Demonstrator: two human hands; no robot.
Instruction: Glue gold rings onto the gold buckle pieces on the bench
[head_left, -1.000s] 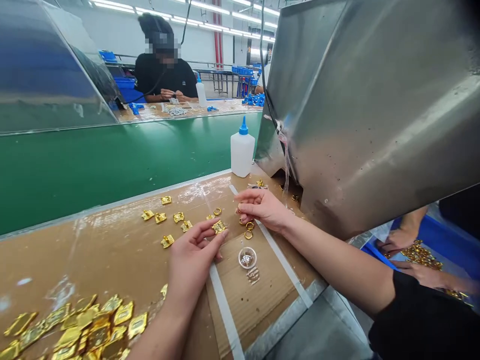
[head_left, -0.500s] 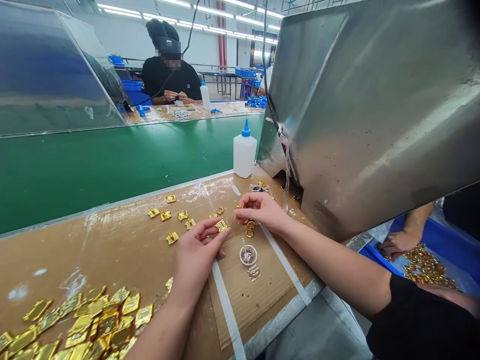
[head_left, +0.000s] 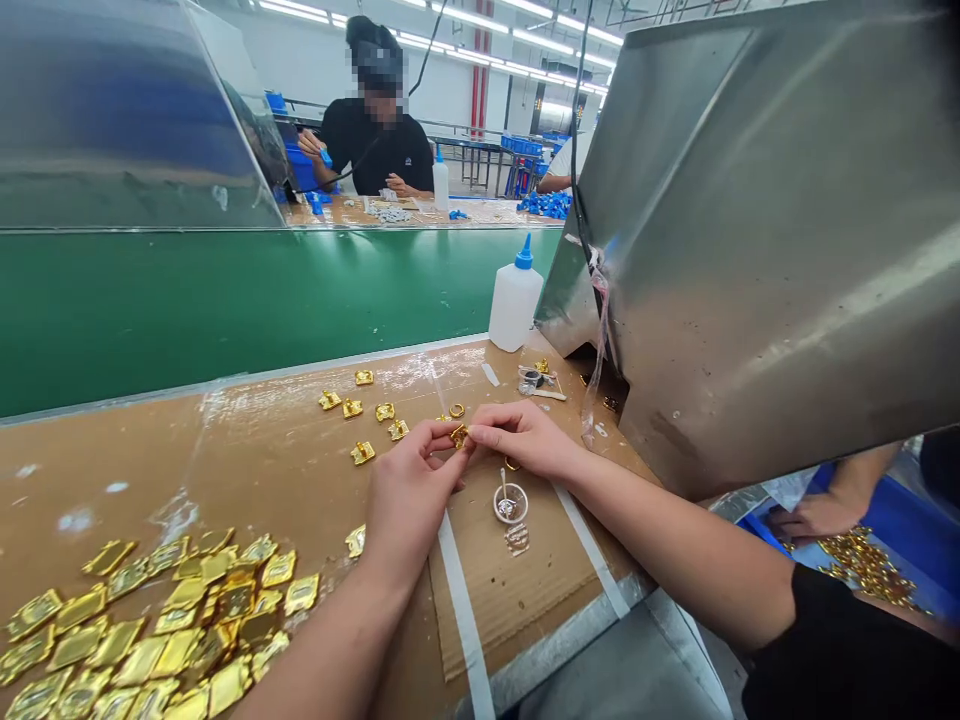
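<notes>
My left hand (head_left: pixel 409 495) pinches a small gold clasp (head_left: pixel 458 436) above the cardboard-covered bench (head_left: pixel 247 480). My right hand (head_left: pixel 525 437) meets it from the right, fingertips closed on a small gold ring that I can barely see against the clasp. Several finished gold clasps (head_left: pixel 364 412) lie in a loose row just beyond my hands. A loose gold ring (head_left: pixel 456 410) lies behind the fingers. A small clear dish (head_left: pixel 510 504) with a thin stick in it sits below my right hand.
A heap of gold plates (head_left: pixel 157 630) fills the near left. A white glue bottle with blue cap (head_left: pixel 514 296) stands by the green conveyor belt (head_left: pixel 225 300). A big steel hopper (head_left: pixel 757 230) looms right. Another person's hand (head_left: pixel 814 515) rests near gold parts lower right. A co-worker sits across the belt.
My right hand has moved left from the loose rings to meet my left hand, and both now pinch together at the clasp. The view has shifted left.
</notes>
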